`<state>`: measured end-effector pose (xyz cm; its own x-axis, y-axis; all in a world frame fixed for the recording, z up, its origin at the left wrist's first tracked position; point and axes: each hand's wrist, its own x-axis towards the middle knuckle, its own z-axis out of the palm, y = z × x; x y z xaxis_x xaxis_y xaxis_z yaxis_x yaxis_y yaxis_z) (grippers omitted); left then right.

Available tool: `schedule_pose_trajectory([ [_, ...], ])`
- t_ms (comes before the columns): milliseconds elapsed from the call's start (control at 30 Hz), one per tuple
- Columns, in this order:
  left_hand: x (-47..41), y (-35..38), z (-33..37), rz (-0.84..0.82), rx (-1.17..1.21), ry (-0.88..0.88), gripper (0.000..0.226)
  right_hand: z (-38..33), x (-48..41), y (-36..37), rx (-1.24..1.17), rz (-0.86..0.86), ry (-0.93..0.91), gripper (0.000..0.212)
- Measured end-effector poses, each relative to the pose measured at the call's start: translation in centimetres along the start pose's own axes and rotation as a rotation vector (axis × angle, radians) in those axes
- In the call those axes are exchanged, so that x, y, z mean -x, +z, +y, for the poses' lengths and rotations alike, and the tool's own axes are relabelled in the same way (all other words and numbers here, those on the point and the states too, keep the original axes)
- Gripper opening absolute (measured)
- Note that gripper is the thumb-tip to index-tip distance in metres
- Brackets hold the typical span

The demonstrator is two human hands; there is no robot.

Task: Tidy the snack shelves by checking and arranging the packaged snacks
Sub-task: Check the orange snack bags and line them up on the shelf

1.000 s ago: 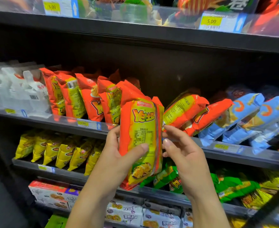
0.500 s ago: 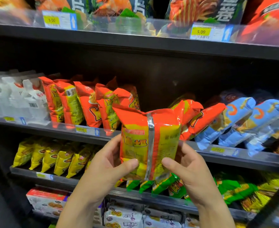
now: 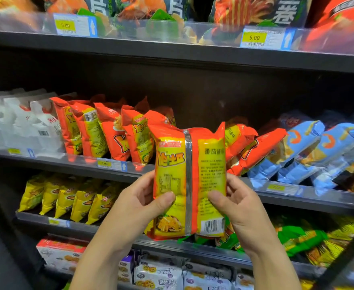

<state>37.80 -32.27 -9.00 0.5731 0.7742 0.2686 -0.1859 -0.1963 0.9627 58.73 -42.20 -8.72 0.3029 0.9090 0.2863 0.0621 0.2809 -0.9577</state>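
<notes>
Snack shelves (image 3: 71, 162) fill your view, and you've just flipped the orange packet (image 3: 172, 174) so its back and barcode (image 3: 211, 226) face you, out front of the middle shelf. Your left hand (image 3: 134, 210) and right hand (image 3: 243, 208) both have fingers grasping its sides. Looks like a label check, not shelving yet.

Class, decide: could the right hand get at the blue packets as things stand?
Probably yes, once freed: the right hand grips the orange packet, but nothing stands before the blue packets.
</notes>
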Motion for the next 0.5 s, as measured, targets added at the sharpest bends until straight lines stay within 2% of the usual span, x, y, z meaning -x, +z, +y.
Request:
schedule_pose_trajectory([
  [100,-0.2,0.7,0.3,0.028,0.052,-0.061,0.041,0.0,-0.2,0.5,-0.072,0.055,0.080,0.082],
  [167,-0.1,1.2,0.7,0.037,0.101,-0.124,0.038,-0.2,-0.2,0.9,-0.122,0.074,0.144,0.087],
  [267,0.0,1.5,0.8,0.056,0.089,-0.165,0.027,-0.6,0.0,1.4,-0.151,0.107,0.242,0.074],
  [400,0.1,1.6,0.7,0.051,0.113,-0.218,0.038,-0.9,0.2,1.5,-0.184,0.117,0.300,0.067],
  [500,0.1,1.8,0.5,0.071,0.133,-0.189,0.039,-1.2,0.4,1.5,-0.257,0.074,0.313,0.060],
])
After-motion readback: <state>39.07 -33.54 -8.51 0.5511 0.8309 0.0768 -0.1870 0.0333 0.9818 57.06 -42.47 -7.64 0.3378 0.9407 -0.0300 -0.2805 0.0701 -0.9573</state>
